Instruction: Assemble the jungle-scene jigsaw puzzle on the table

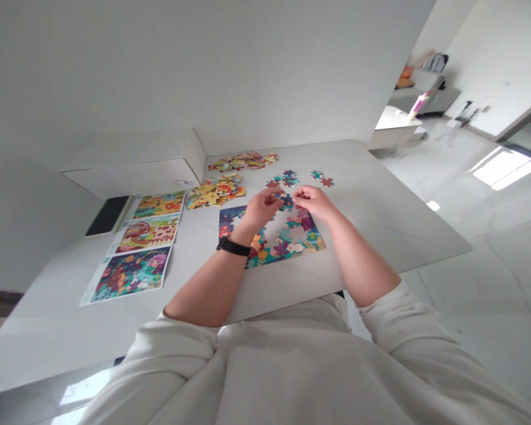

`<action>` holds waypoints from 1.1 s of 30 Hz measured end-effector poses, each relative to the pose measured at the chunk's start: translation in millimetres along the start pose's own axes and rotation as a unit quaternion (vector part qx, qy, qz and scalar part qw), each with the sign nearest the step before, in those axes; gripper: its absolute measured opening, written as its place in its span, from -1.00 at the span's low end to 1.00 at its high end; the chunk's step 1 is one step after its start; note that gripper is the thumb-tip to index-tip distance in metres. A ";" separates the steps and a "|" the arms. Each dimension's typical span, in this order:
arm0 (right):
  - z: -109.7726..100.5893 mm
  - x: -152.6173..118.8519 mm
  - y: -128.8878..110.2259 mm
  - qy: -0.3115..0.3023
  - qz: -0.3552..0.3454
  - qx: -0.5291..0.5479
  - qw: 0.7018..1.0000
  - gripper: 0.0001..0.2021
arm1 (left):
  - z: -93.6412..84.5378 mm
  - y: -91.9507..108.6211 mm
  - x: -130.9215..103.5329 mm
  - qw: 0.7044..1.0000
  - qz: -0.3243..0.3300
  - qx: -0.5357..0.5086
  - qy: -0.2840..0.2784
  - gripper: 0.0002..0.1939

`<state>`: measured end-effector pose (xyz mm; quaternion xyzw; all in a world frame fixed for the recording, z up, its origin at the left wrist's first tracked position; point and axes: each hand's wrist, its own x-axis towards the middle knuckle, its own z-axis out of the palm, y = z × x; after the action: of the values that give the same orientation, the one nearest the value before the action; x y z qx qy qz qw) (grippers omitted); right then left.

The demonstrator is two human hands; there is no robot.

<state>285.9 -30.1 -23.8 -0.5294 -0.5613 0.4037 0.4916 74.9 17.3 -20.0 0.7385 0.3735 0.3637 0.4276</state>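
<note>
One jigsaw [294, 248]: multicoloured, pale gap inside | left hand [261, 208], right hand [314, 202]: fingers curled, grip unclear

Puzzle [283, 247], multicoloured, dark blue at upper left; wristband [235, 247], black; table [376, 218], pale grey (floor [491, 289], white with grey veining).

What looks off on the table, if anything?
Nothing stands out: no visible spill or damage. The puzzle has gaps in its middle, but that fits its part-built state. Loose pieces lie beyond it in small groups.

Plain off-white top [287, 378], loose creased elbow-length sleeves [172, 348]; black left-wrist band [234, 247].
</note>
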 end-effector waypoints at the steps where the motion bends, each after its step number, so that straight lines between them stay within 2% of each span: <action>1: 2.4 -0.1 0.9 -0.004 0.003 -0.005 1.000 -0.80 | -4.9 3.0 0.2 1.000 0.005 0.021 -0.011 -0.67; 6: 11.2 -0.8 4.6 -0.024 0.001 -0.064 0.998 -0.84 | -22.9 7.3 0.4 0.995 -0.023 0.090 -0.022 -0.78; 12: 14.6 -3.5 8.2 -0.037 -0.084 -0.210 0.973 -0.52 | -22.3 -1.8 0.0 0.992 -0.074 0.102 -0.008 -0.83; 15: 15.7 -4.0 10.6 -0.032 -0.114 -0.268 0.956 -0.47 | -20.9 -4.2 0.5 0.989 -0.068 0.128 -0.002 -0.88; 20: 15.7 -5.6 10.9 -0.026 -0.123 -0.303 0.945 -0.52 | -23.7 -11.1 2.4 0.987 -0.049 0.152 0.011 -0.85; 28: 17.4 -8.4 3.7 -0.034 -0.088 -0.353 0.931 -0.55 | -30.3 -21.2 7.3 0.983 -0.031 0.150 0.100 -0.89; 30: 19.2 -7.8 4.3 -0.031 -0.085 -0.373 0.923 -0.58 | -30.2 -21.1 5.9 0.980 -0.027 0.172 0.098 -0.92; 33: 22.2 -5.4 7.1 -0.033 -0.084 -0.404 0.910 -0.64 | -29.6 -21.9 2.7 0.975 -0.021 0.211 0.061 -0.88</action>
<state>265.3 -33.2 -35.6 -0.6200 -0.7350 0.1169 0.2485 45.5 38.0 -28.2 0.7804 0.4828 0.3117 0.2463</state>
